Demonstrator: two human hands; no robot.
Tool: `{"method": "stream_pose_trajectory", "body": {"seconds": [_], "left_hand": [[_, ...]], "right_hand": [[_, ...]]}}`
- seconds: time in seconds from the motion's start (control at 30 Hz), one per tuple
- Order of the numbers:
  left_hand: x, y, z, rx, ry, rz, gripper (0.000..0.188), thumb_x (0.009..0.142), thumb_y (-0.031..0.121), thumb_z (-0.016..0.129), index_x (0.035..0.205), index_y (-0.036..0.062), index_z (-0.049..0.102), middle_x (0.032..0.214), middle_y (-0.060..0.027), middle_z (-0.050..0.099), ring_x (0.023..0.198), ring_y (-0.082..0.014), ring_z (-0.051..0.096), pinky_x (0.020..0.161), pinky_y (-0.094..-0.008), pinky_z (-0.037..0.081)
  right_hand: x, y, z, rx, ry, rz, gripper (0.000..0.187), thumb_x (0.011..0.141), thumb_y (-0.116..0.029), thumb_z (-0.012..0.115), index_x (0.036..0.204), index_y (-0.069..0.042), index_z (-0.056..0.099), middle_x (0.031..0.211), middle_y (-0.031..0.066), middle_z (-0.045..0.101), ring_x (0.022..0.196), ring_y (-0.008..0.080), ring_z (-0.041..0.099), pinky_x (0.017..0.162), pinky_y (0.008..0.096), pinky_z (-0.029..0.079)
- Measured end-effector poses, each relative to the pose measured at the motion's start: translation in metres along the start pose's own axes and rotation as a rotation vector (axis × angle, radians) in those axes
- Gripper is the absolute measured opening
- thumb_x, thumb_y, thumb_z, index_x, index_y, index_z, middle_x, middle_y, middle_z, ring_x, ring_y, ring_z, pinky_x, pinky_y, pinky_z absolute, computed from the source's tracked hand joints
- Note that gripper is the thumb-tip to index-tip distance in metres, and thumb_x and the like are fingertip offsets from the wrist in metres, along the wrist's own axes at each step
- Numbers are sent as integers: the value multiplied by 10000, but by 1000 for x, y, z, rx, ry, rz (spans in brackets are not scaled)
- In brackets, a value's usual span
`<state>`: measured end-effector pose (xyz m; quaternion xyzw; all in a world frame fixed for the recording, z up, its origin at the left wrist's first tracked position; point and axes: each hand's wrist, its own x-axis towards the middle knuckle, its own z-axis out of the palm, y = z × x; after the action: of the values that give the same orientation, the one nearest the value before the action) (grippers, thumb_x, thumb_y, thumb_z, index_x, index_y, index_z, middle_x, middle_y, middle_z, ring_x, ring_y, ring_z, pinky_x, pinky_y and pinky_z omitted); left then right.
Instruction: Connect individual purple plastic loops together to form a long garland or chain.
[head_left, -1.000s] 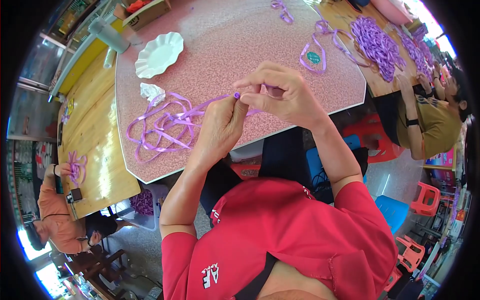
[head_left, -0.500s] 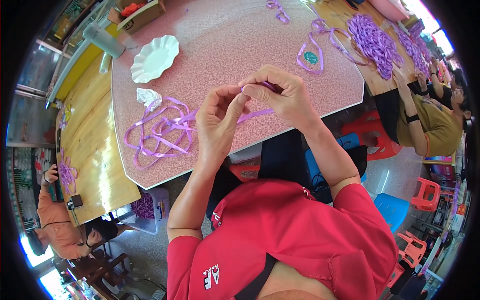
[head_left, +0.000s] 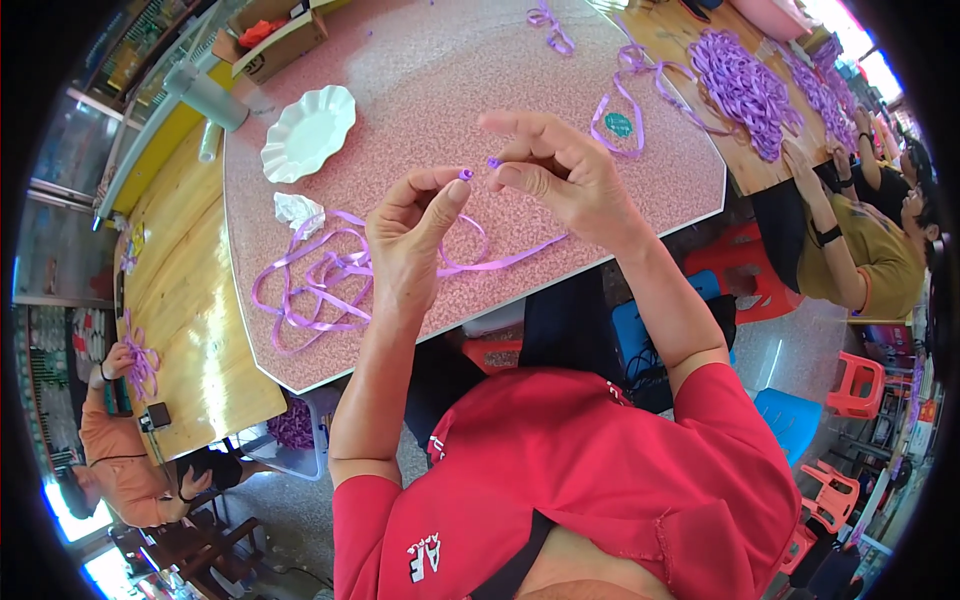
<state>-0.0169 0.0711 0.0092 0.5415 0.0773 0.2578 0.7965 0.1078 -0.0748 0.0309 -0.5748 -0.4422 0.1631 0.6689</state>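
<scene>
Above the pink speckled table, my left hand [head_left: 408,222] pinches a small rolled-up bit of purple ribbon [head_left: 466,174] between thumb and index finger. Just across a narrow gap, my right hand [head_left: 568,180] has thumb and fingers closed on another small purple ribbon end [head_left: 493,162], with its index finger stretched out. Beneath and left of my left hand, a long loose purple ribbon [head_left: 325,285] lies in tangled loops, its tail reaching right along the near edge. Whether the pinched bits join this ribbon is hidden by my fingers.
A white scalloped dish [head_left: 308,133] and crumpled tissue [head_left: 298,213] lie on the table's left. More purple ribbon [head_left: 618,110] curls at the right, near a round green sticker [head_left: 618,124]. A big ribbon pile [head_left: 745,90] sits on the wooden table beyond. Co-workers sit at both sides.
My fingertips, which met before, have come apart, showing a purple bit in each hand. My right index finger has lifted. The ribbon loops and tail on the table have shifted.
</scene>
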Motion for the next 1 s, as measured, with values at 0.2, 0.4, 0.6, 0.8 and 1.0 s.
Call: {"method": "stream_pose_trajectory", "body": {"seconds": [0.2,0.4,0.6,0.8,1.0], "left_hand": [[23,1,-13,15,-29,38,166,891,41,711,1053,20,684,980,-16,675,911,-75,600,829,-221,469],[42,-2,-34,40,-20,15,154,898,44,703,1048,21,685,987,-22,677,916,-81,605,838,-228,472],[48,-12,-46,36,-12,-17,137,903,52,698,1038,25,694,972,-15,674,917,-80,600,840,-225,463],[53,-23,-59,-25,-7,-65,125,905,56,697,1026,27,695,946,-2,662,898,-74,592,825,-222,458],[53,-27,-57,-21,9,-54,115,898,40,702,1011,33,680,940,3,654,867,-69,582,788,-213,454]], "right_hand": [[28,10,-9,-70,-77,60,171,876,-2,697,1046,-11,712,967,40,703,902,99,666,791,212,525],[52,34,1,35,-121,104,149,876,-55,717,1023,-44,739,834,-7,676,732,44,587,627,185,459],[62,52,9,149,-127,289,151,890,-116,717,1028,-62,750,701,-52,608,595,11,461,503,180,336],[67,61,13,244,-142,380,175,889,-101,719,1051,-35,721,748,-31,638,603,12,486,511,170,356],[65,70,12,226,-133,385,176,880,-77,727,1041,-20,684,853,-4,669,729,27,577,600,171,438]]}}
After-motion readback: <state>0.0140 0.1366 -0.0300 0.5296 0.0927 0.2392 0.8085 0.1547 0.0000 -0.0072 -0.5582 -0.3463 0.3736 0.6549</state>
